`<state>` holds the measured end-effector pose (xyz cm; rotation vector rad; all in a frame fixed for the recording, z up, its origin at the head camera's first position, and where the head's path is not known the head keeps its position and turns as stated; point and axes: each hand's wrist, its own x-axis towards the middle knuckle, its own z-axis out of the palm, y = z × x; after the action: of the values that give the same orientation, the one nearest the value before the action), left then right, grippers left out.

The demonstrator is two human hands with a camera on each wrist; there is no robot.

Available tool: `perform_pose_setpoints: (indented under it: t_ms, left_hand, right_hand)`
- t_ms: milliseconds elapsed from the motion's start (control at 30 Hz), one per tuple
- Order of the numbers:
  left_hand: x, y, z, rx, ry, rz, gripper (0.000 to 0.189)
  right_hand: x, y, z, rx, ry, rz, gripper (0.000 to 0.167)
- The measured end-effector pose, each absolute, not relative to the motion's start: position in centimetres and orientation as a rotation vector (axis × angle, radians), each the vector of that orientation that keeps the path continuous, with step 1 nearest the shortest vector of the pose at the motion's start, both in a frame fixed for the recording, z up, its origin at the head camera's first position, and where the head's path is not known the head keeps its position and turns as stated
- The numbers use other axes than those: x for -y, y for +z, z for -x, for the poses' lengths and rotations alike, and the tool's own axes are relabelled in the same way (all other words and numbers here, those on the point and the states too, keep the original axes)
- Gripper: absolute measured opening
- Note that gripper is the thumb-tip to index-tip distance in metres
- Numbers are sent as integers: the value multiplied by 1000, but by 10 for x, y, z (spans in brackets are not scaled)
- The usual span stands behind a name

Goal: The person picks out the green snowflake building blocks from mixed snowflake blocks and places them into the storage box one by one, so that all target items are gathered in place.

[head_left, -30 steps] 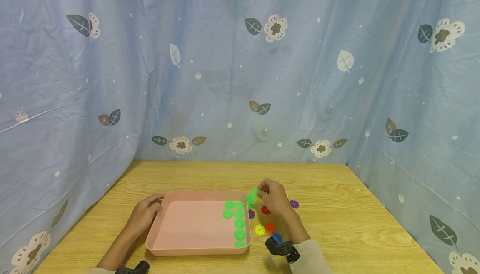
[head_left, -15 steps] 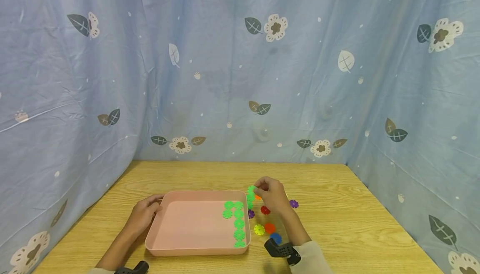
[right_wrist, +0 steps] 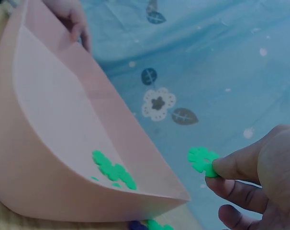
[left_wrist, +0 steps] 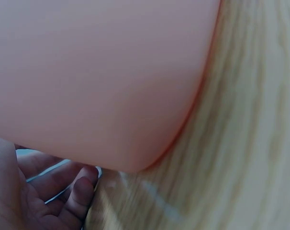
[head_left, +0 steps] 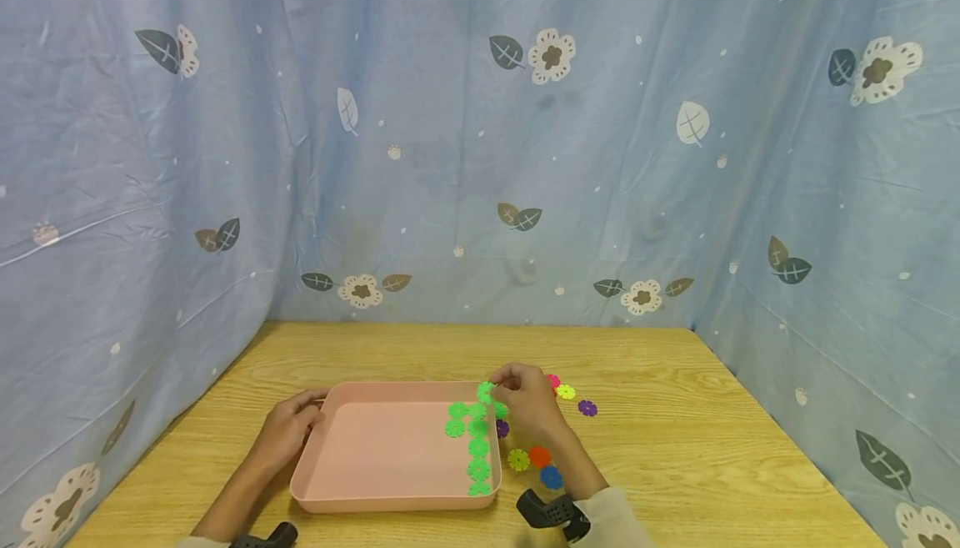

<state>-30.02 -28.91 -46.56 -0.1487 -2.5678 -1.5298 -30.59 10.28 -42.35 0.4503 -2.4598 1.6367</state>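
Observation:
My right hand [head_left: 527, 400] pinches a green notched plastic disc [right_wrist: 202, 160], a flower-shaped building piece, between thumb and fingertips. It is held up at the right far corner of a pink tray [head_left: 390, 505]. Inside the tray along its right side lie several more green discs [head_left: 478, 448]. My left hand [head_left: 288, 431] grips the tray's left side near the far corner; the left wrist view shows its fingers [left_wrist: 80, 191] curled beside the tray wall, partly hidden by it.
Right of the tray, loose discs lie on the wooden table [head_left: 675, 448]: yellow [head_left: 518, 460], red-orange [head_left: 539, 456], blue [head_left: 551, 477], purple [head_left: 587, 408], and several others partly behind my right hand. A blue patterned curtain [head_left: 465, 156] surrounds the table's back and sides.
My right hand has moved left with the green disc, from over the loose pieces to the tray's right rim, uncovering pink and yellow discs. The left hand stays in place.

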Motion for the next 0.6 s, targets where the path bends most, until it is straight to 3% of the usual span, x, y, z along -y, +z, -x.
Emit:
perform_pose_setpoints:
  t_ms: [600]
  left_hand:
    - [288,-465,298,2562,-1520,143,42]
  right_hand:
    - [-81,-433,298,2565,1470,-529,6]
